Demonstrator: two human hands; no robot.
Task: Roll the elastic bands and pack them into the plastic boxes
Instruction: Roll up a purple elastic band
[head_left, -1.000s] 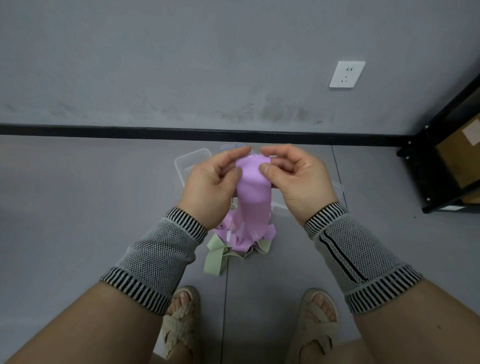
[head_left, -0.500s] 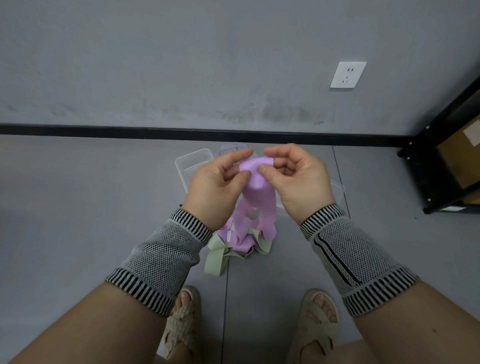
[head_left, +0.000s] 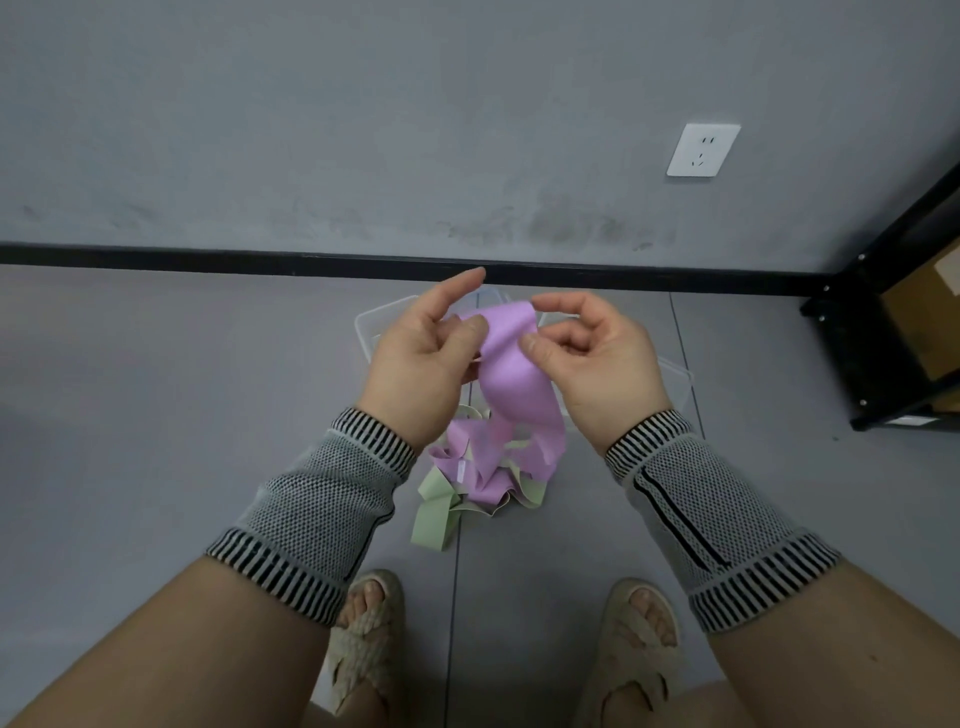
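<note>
— Grey floor (head_left: 156, 415); what lies there?
— Purple and green bands heaped (head_left: 475, 480), clear plastic boxes (head_left: 675, 382) behind.
— Hands?
— Left hand (head_left: 421, 358) and right hand (head_left: 597, 364) both pinch the purple band's (head_left: 511, 374) top end, held above the heap.

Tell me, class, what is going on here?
A person holds the top end of a purple elastic band up in both hands, left hand and right hand pinching it. Its tail hangs to a pile of purple and green bands on the floor. Clear plastic boxes wait behind.
</note>
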